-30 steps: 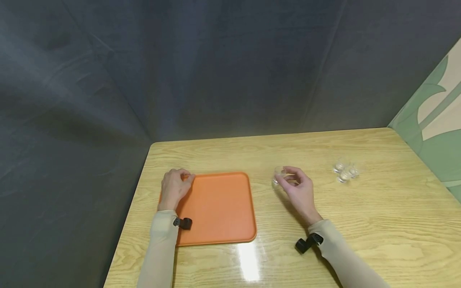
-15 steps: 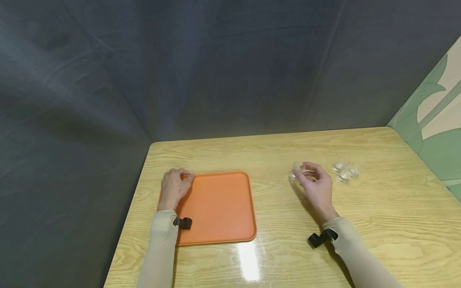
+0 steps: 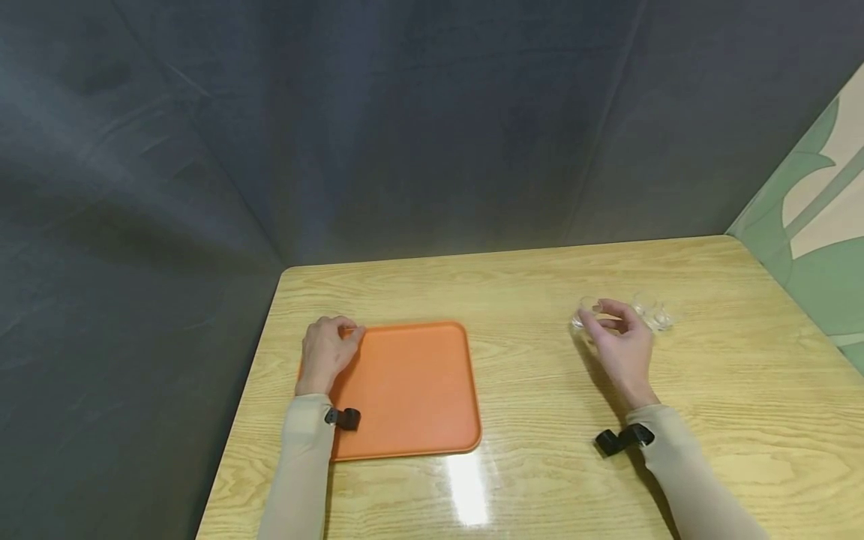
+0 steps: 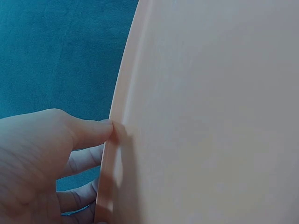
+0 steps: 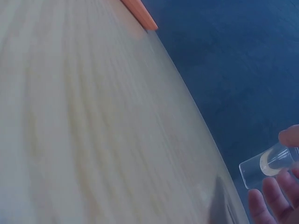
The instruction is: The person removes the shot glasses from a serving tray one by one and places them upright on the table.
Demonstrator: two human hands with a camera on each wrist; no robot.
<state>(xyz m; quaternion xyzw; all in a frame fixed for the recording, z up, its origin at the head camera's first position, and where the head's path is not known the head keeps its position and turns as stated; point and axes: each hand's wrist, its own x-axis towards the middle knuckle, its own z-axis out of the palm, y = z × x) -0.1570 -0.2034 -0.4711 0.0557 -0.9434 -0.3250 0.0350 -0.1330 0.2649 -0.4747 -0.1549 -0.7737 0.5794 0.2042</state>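
At the back left corner of an orange tray (image 3: 412, 390), my left hand (image 3: 324, 354) holds the rim. In the left wrist view its thumb (image 4: 96, 132) lies against the rim, with the other fingers along the outer side. My right hand (image 3: 626, 346) pinches a small clear shot glass (image 5: 254, 170) between thumb and fingers, to the right of the tray. In the head view the fingers partly cover this glass. Similar clear glasses (image 3: 663, 318) stand just beyond the right hand, partly hidden by it.
Both hands work over a light wooden table (image 3: 540, 405). Dark cloth (image 3: 432, 135) hangs behind it and on the left. A wall with a green leaf pattern (image 3: 830, 285) borders the right side.
My right hand has moved to the right with the shot glass, closer to the other glasses, and now hides part of them. My left hand and the tray have not moved.
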